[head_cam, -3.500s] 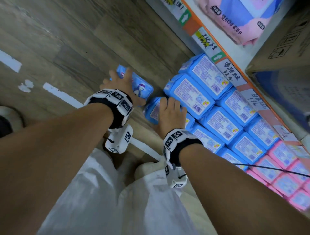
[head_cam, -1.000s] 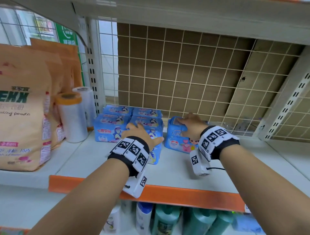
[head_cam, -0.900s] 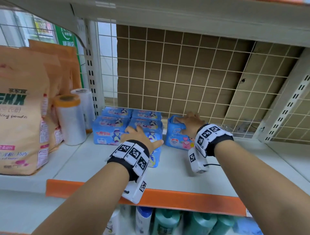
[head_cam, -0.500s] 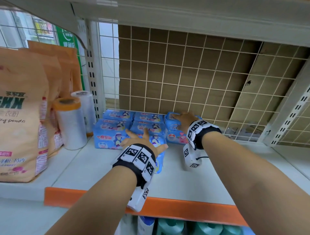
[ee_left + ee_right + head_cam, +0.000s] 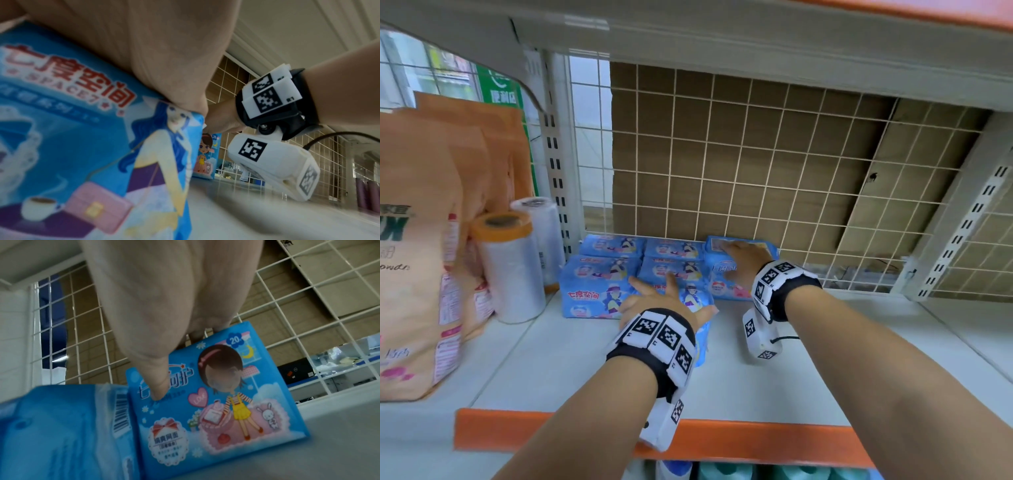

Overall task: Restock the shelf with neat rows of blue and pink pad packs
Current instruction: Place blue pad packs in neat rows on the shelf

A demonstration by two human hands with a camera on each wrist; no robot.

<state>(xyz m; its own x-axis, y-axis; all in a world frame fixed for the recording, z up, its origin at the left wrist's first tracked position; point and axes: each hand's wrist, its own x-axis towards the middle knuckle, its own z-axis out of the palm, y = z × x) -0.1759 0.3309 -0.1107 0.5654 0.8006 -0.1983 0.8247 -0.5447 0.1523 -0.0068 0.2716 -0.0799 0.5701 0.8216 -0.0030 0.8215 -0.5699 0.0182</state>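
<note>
Several blue pad packs (image 5: 599, 286) stand in two rows at the back left of the white shelf (image 5: 859, 363). My left hand (image 5: 664, 298) lies over the top of a blue pack (image 5: 693, 296) at the front of the second row, fingers spread and straight, thumb out to the right; the left wrist view shows that blue pack's (image 5: 82, 146) front face under my left hand (image 5: 144, 48). My right hand (image 5: 743, 257) grips another blue pack (image 5: 722, 287) at the wire back. The right wrist view shows the thumb (image 5: 156, 378) on this second blue pack's (image 5: 216, 394) front, fingers over its top.
Two plastic film rolls (image 5: 512, 267) and tall orange bags (image 5: 417, 257) stand to the left. A wire grid (image 5: 756, 171) backed with cardboard closes the rear. The shelf has an orange front lip (image 5: 722, 442), bottles (image 5: 722, 474) below and another shelf close overhead.
Both hands came up from the floor stock with a blue pack each. Over the last second the right hand slid its pack back to the grid beside the rows; the left hand barely moved.
</note>
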